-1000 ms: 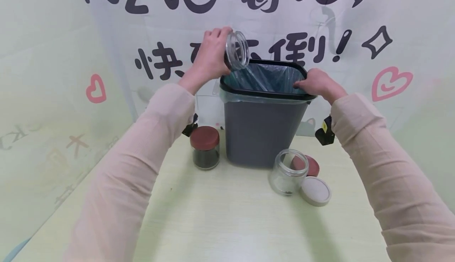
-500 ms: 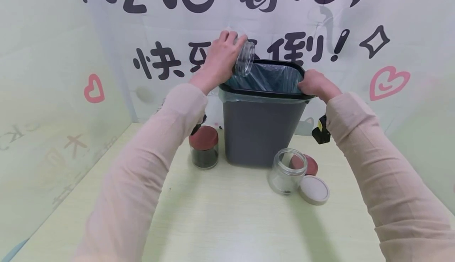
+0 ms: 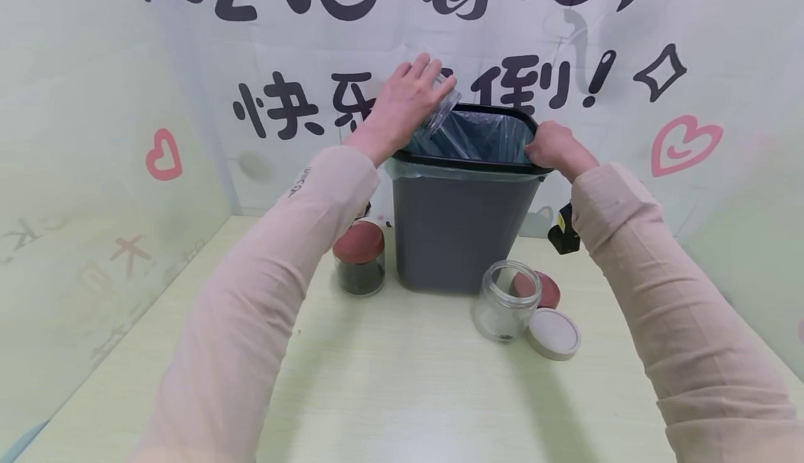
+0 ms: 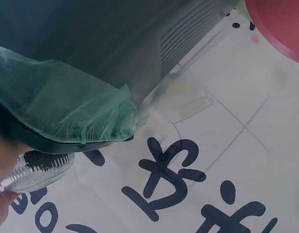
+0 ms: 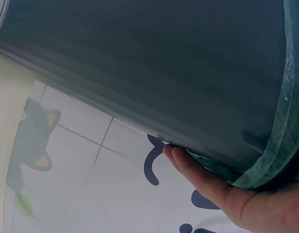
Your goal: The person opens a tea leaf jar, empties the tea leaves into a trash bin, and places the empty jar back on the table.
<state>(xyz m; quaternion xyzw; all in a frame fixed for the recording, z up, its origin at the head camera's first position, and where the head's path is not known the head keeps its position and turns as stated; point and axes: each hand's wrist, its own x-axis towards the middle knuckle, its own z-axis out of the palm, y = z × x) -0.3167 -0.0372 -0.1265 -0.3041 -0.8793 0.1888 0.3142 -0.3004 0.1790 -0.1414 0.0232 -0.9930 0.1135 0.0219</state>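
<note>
Nearest on the table (image 3: 377,393), an uncapped glass jar (image 3: 505,313) stands with a pale lid (image 3: 555,334) just beside it and a red lid (image 3: 548,290) behind; these sit well below the work, so elbows and sleeves are best held clear of them. A capped jar (image 3: 361,267) with dark contents stands beside the grey bin (image 3: 455,232). The right hand (image 3: 555,143) pinches the bin's black rim, thumb inside and fingers along the outer wall — a sound brace, worth holding firm so the bin cannot tip. The left hand (image 3: 408,100) holds the tilted jar (image 3: 446,108), fingers curled round its glass, mouth slanting down at the bin's left edge over the green liner (image 3: 480,131). The left wrist view shows dark matter in that jar; to pour well, bring the mouth farther inside the rim, then steepen the tilt gradually — a light shake should loosen whatever clings. Smooth glass may slip, so a snug grip matters. The lettered cloth (image 3: 691,86) hangs behind.
</note>
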